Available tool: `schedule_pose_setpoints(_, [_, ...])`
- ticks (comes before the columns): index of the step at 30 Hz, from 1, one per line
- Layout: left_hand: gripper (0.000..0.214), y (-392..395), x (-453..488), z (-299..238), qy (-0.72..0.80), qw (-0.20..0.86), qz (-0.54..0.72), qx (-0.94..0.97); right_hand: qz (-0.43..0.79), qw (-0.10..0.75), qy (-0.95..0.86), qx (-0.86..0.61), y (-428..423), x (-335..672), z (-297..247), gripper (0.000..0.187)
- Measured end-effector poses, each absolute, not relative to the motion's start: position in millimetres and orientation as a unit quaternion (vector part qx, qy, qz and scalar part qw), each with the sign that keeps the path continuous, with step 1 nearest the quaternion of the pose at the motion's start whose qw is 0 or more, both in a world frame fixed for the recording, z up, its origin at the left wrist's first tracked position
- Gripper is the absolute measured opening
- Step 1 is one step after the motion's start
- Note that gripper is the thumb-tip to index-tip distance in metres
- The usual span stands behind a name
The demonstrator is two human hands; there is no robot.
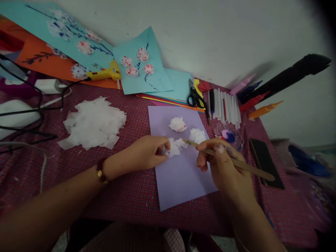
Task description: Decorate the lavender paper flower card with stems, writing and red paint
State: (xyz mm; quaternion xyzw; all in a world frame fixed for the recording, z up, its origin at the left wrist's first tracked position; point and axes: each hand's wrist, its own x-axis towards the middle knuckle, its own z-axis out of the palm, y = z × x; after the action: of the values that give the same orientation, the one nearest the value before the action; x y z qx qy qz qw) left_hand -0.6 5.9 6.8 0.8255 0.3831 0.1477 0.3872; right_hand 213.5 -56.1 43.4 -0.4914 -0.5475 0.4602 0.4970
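Observation:
My left hand (148,152) is closed in a pinch at the edge of a white tissue-paper cluster (174,147) on the purple sheet (181,182). In my right hand (228,168) is a slim wooden stick (252,168), held like a pen. Its narrow tip meets or hovers just over the right side of that cluster; I cannot tell which. Two more tissue flowers lie on the sheet: one with red specks (177,124) above, and a plain white one (197,135) to the right, partly behind my right fingers.
A heap of white tissue squares (94,122) lies at left, beyond my left forearm. Behind are a yellow glue gun (105,74), blue flower cards (143,66) and black scissors (194,96). Glue sticks (227,106), paint tubes and a phone (266,162) lie right. Cables (39,105) cross the far left.

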Motion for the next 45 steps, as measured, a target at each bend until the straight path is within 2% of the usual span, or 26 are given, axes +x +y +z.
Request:
schedule_pose_setpoints(4, [0.009, -2.5, 2.4, 10.0, 0.340, 0.302, 0.147, 0.878, 0.465, 0.552, -0.503, -0.475, -49.7, 215.6, 42.1, 0.028])
schedule_pose_setpoints(8, [0.003, -3.4, 4.7, 18.9, 0.419, 0.359, 0.267, 0.790, 0.508, 0.586, -0.448, -0.444, -41.5, 216.9, 34.8, 0.030])
schedule_pose_setpoints(12, [0.043, -2.9, 10.3, 31.4, 0.433, 0.440, 0.337, 0.711, 0.535, 0.573, -0.441, -0.437, -42.9, 217.6, 32.7, 0.030])
schedule_pose_setpoints(14, [0.050, -4.5, 14.7, 36.2, 0.434, 0.457, 0.330, 0.703, 0.536, 0.561, -0.450, -0.442, -46.1, 217.0, 31.7, 0.031])
schedule_pose_setpoints(17, [0.038, -9.4, 20.1, 39.1, 0.467, 0.432, 0.332, 0.696, 0.541, 0.542, -0.466, -0.444, -51.1, 215.9, 28.1, 0.029])
schedule_pose_setpoints(21, [0.027, -16.3, 22.2, 35.9, 0.481, 0.322, 0.319, 0.751, 0.549, 0.528, -0.474, -0.442, -56.1, 213.8, 23.1, 0.028])
schedule_pose_setpoints(25, [0.003, -13.7, 20.5, 28.1, 0.463, 0.255, 0.292, 0.797, 0.557, 0.519, -0.484, -0.432, -58.1, 210.7, 23.8, 0.029])
schedule_pose_setpoints(28, [0.006, -2.9, 14.8, 25.2, 0.481, 0.294, 0.300, 0.770, 0.532, 0.556, -0.467, -0.435, -55.0, 211.4, 29.1, 0.029])
schedule_pose_setpoints(32, [0.007, 11.4, 2.8, 29.8, 0.501, 0.434, 0.293, 0.689, 0.489, 0.610, -0.440, -0.442, -47.9, 219.1, 33.5, 0.029])
schedule_pose_setpoints(37, [0.010, 13.1, -3.6, 38.6, 0.485, 0.539, 0.319, 0.611, 0.511, 0.527, -0.490, -0.469, -49.9, 225.4, 24.1, 0.036])
schedule_pose_setpoints(45, [0.009, 10.5, -4.5, 42.4, 0.467, 0.553, 0.307, 0.618, 0.449, 0.390, -0.631, -0.498, -54.4, 217.6, 19.7, 0.041])
